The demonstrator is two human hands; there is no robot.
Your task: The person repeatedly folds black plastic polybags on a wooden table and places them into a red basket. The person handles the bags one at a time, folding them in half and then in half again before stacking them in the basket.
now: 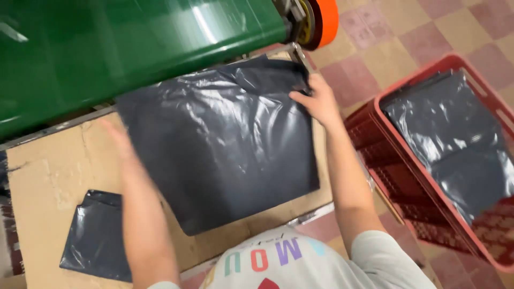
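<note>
I look down on a large dark grey glossy plastic mailer bag [225,144] lying flat on a worn brown cardboard sheet [48,182] that covers the work surface, just below a green conveyor belt [123,43] with an orange roller end [324,21]. My right hand [317,99] sits on the bag's far right corner, fingers curled and pinching the edge there, which seems to pin the slippery film so it stays square. My left hand [120,142] is blurred; it appears flat and open over the bag's left edge, but I cannot tell whether it grips anything. The bag is thin, creased and shiny, catching light in wrinkled streaks.

A smaller dark grey plastic bag [96,241] lies apart at the near left of the cardboard. To my right, a red latticed plastic crate [407,176] on a pink and cream chequered tile floor [396,37] holds more dark grey plastic bags [455,139], stacked flat.
</note>
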